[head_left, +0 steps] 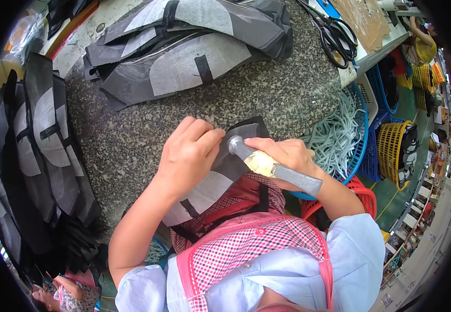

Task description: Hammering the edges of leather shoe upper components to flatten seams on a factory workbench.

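Observation:
My right hand is wrapped round a hammer, whose metal head has pale yellow wrapping round its middle. The round striking face is over a dark grey fabric piece with a black edge. My left hand is curled, fingertips pinched together at the left edge of that piece; the exact grip is hidden. Below my hands, the same piece runs toward my apron, showing a light grey patch and a short black strip. Both hands are over a speckled stone worktop.
Stacked grey and black fabric pieces lie at the worktop's far side. More pieces hang at the left. Black-handled scissors lie far right. A blue basket of pale strips stands right, near a red basket and a yellow basket.

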A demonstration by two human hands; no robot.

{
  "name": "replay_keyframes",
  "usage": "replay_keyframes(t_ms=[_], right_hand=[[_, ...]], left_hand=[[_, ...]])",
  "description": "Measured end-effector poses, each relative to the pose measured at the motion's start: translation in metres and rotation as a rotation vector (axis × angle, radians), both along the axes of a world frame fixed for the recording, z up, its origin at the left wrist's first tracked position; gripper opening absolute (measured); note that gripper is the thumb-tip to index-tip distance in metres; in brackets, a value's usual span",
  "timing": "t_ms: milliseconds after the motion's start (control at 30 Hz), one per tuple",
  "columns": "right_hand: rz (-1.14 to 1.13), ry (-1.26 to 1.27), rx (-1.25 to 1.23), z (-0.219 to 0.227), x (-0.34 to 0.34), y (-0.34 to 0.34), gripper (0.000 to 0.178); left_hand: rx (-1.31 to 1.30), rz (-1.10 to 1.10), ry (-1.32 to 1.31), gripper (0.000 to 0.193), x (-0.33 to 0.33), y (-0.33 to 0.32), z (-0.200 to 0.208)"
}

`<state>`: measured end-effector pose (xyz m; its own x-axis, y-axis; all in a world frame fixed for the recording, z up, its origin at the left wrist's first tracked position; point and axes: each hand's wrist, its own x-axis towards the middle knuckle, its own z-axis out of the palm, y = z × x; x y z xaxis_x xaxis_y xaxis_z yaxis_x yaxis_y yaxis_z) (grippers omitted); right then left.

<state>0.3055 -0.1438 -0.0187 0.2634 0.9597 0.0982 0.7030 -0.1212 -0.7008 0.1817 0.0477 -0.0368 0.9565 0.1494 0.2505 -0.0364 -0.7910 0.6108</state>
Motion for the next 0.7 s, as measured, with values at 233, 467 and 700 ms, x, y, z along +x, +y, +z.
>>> replay_keyframes(t_ms=[233,467,700], right_hand=[[-0.011,-0.044,-0.080,0.037,0.022,0.023,0.041],[0.074,-0.142,-0.314,0.034,0.016,0.032,0.039],[0.060,-0.112,-0.292,0.034,0.026,0.037,0.036]], left_hand=[[0.184,-0.124,-0.136,0.026,-0.005,0.010,-0.011],[0.185,-0.065,-0.116,0.024,-0.005,0.011,-0.010],[0.100,0.014,-0.078,0.026,-0.013,0.012,-0.010]])
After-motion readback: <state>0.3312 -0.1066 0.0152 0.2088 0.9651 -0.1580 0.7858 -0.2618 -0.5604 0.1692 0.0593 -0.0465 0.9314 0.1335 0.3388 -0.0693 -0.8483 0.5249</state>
